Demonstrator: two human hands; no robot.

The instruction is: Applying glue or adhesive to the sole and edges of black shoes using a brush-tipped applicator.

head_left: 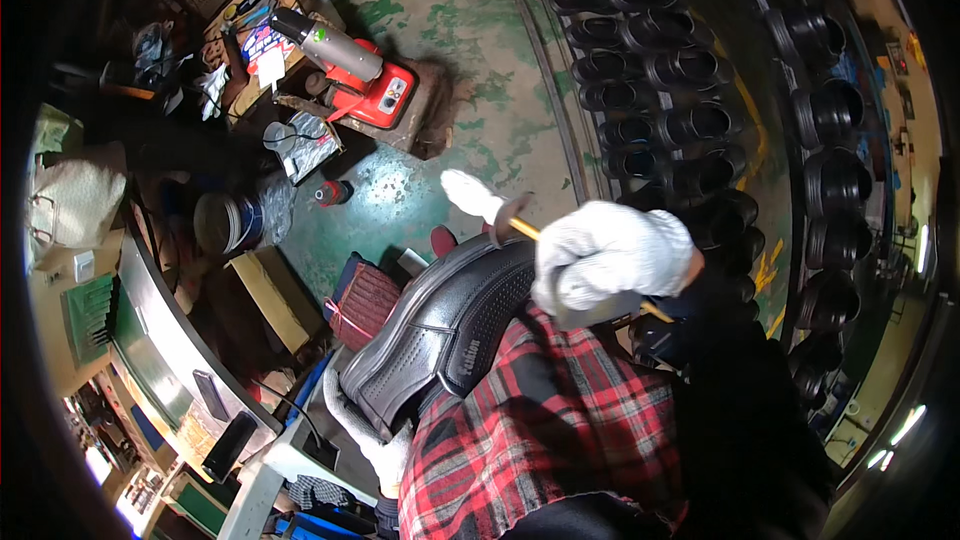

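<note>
A black shoe (440, 330) with rows of small holes in its side rests on red plaid cloth (540, 410) over my lap. My left hand (385, 450), in a white glove, grips the shoe's lower left end, its fingers partly hidden. Above the shoe's upper right end is my right hand (610, 255), also white-gloved and closed round a thin yellow-handled tool (523, 228). The tool has a brown collar and a white padded tip (470, 193). A grey flat piece (600, 312) shows below the right fingers; its kind is unclear.
Racks of black shoes (660, 70) stand on the right. A red machine with a grey barrel (380, 90) sits ahead on a block. Left are a small red can (333, 192), a bucket (225, 220), a maroon cushion-like thing (365, 305) and a curved bench (170, 340).
</note>
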